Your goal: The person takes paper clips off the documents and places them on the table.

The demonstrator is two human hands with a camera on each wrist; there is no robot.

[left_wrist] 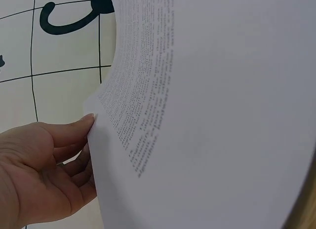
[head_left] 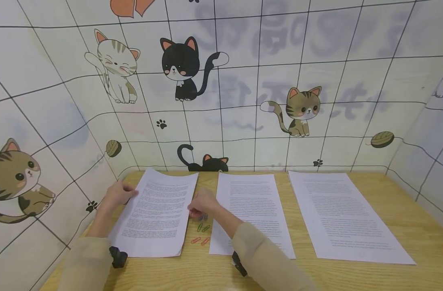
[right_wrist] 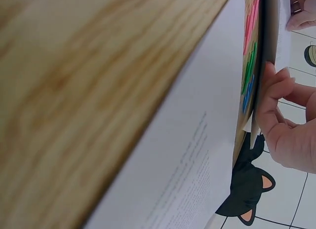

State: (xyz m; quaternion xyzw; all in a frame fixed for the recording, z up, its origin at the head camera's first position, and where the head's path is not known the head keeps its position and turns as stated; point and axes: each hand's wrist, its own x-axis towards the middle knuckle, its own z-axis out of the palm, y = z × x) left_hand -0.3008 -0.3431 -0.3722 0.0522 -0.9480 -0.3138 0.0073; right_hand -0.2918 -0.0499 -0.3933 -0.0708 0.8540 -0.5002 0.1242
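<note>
On the left of the table, a printed paper sheet [head_left: 152,210] is raised, its far end curving up. My left hand [head_left: 119,193] pinches its left edge between thumb and fingers; the left wrist view shows the thumb [left_wrist: 81,128] on the printed face. At the opposite edge, my right hand [head_left: 203,202] pinches the same paper with curled fingers, partly hidden by the sheet in the right wrist view. Just below that hand lie paper clips: blue [head_left: 203,217], green [head_left: 203,228] and red [head_left: 201,241]. Whether several sheets are stacked I cannot tell.
A second printed paper [head_left: 250,210] lies flat under my right forearm, and a third [head_left: 352,222] lies farther right. The wooden table [head_left: 389,210] meets a cat-patterned wall [head_left: 243,141] at the back and another at the left.
</note>
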